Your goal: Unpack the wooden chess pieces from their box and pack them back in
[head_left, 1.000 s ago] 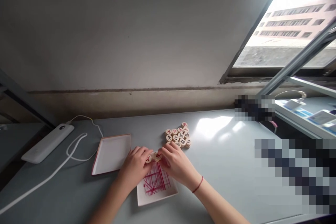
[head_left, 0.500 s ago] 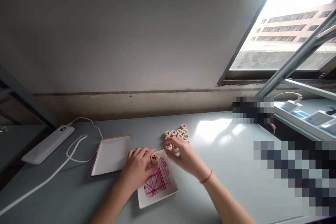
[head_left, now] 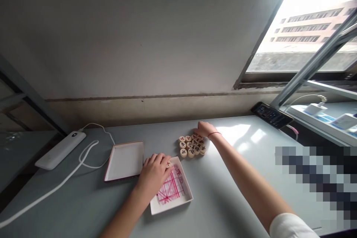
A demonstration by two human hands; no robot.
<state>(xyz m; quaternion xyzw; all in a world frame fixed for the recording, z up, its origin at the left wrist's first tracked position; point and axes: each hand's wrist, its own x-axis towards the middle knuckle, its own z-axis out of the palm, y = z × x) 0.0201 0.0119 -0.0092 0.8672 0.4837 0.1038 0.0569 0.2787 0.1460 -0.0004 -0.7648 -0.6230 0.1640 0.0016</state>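
Observation:
Round wooden Chinese chess pieces [head_left: 190, 144] stand close together in rows on the grey desk, red characters at the back and dark ones in front. My right hand [head_left: 205, 129] reaches to the group's back right corner, its fingers closed and curled down on a piece there; the fingertips are partly hidden. My left hand [head_left: 156, 171] lies over the upper left of a shallow white box [head_left: 185, 202], fingers curled round a chess piece [head_left: 169, 164] that peeks out at the fingertips. A sheet with red printed lines [head_left: 170, 189] lies in the box.
A white lid-like tray [head_left: 125, 160] lies left of the box. Farther left are a white power strip [head_left: 61, 151] and its looping cable [head_left: 67, 174]. A phone [head_left: 272, 115] leans at the back right, near a metal frame [head_left: 304, 67] and the window.
My right hand has moved from the front of the chess pieces to their back right corner, uncovering the front row. My left hand stays at the box. The view has shifted slightly.

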